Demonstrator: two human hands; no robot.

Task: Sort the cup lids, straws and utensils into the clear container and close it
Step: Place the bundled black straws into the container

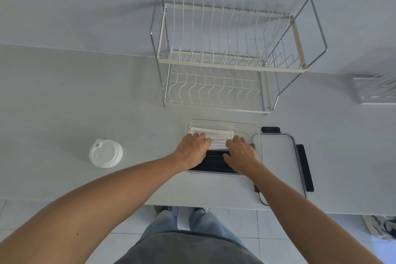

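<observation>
The clear container [244, 127] sits on the counter in front of me. White paper-wrapped straws [216, 135] lie in its far half and black utensils [214, 162] in its near half. My left hand [192, 152] and my right hand [242, 154] are both inside the container, fingers curled round the two ends of the white straw bundle. The container's lid [276, 156], with black clips, lies flat just to the right. A stack of white cup lids [105, 153] stands on the counter far to the left.
A two-tier wire dish rack [231, 58] stands behind the container. Another wire rack [375, 90] shows at the right edge. The counter's front edge runs just behind my arms, with tiled floor below.
</observation>
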